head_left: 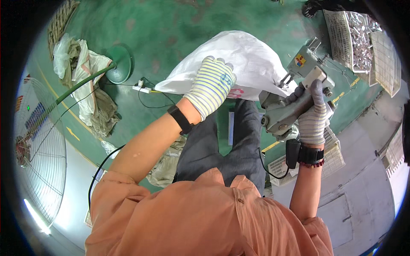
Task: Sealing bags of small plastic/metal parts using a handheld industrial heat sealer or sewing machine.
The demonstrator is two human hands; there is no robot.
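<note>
A large white sack (250, 55) stands in front of my legs, with some red print near its close side. My left hand (212, 85), in a striped knit glove, has its fingers curled over the sack's near edge and grips it. My right hand (312, 115), gloved alike, is wrapped round a grey hand-held bag sewing machine (279, 115). The machine's working end meets the right edge of the sack. A yellow and red label (300, 60) shows on its body. My palm and fingers partly cover the machine's handle.
A caged fan (42, 158) stands at left on a green pole and round base (120, 64), near crumpled sacks (92, 81). A power strip (142, 88) with cables lies on the green floor. Crates (340, 38) of small metal parts stand at upper right; white baskets (333, 158) are below my right hand.
</note>
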